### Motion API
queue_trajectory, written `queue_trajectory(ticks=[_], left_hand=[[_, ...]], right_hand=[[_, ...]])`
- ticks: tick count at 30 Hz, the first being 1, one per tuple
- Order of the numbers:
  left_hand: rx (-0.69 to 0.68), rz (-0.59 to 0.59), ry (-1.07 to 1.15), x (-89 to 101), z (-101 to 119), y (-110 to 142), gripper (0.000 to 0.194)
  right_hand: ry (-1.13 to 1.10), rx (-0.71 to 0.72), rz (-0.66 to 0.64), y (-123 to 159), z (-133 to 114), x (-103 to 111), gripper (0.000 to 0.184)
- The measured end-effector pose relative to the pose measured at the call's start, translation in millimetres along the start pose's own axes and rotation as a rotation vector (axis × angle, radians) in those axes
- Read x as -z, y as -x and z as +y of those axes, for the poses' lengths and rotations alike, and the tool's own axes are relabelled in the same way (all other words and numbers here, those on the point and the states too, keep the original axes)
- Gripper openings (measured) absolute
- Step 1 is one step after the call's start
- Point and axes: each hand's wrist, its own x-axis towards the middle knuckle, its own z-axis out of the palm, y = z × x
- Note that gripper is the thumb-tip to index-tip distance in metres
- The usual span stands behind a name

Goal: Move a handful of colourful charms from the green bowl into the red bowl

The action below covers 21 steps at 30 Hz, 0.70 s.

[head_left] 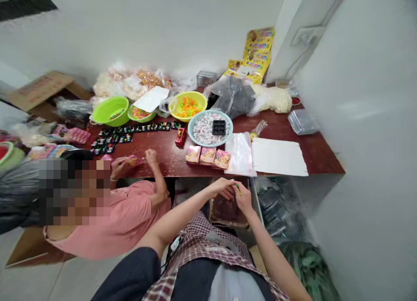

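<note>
My left hand (222, 187) and my right hand (243, 198) meet just below the near edge of the dark red table (286, 127). Together they pinch a small green-yellow piece (237, 189) between the fingertips; what it is I cannot tell. Right above my hands, three pink boxes (208, 156) stand in a row on the table. Behind them sits a pale blue bowl (194, 124) of wrapped sweets with a black tray (219, 127) on top. A clear plastic bag (241, 153) and a white sheet (279, 157) lie to the right.
A person in a pink shirt (130, 218) sits at my left, both hands at the table edge on a small pink packet (133, 161). Green bowls (110, 110), a yellow bowl (189, 106) of coloured pieces, rows of black trays (130, 131), bags and a cardboard box (41, 90) crowd the table.
</note>
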Motion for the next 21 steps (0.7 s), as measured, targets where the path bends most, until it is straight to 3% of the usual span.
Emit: queue_trajectory(ticks=[3,7,9,11,13,15,21], left_hand=[[0.009,0.143,-0.056,93.1,-8,-34,0.038],[0.102,0.47,-0.207,238.9,-31,-87,0.033],[0.163,0.568,-0.28,304.7,-48,-119,0.039],[0.217,0.614,-0.334,354.1,-68,-155,0.052],[0.263,0.616,-0.363,385.8,-91,-194,0.065],[0.3,0.583,-0.376,404.9,-113,-233,0.078],[0.41,0.361,-0.429,435.7,-169,-328,0.117]], right_hand=[[0.046,-0.132,0.114,-35,6,13,0.065],[0.069,-0.283,0.25,-69,20,32,0.069],[0.085,-0.359,0.306,-75,33,39,0.069],[0.121,-0.478,0.359,-73,46,45,0.07],[0.181,-0.632,0.414,-65,55,52,0.072],[0.263,-0.768,0.446,-53,57,59,0.072],[0.524,-1.023,0.421,-20,60,72,0.057]])
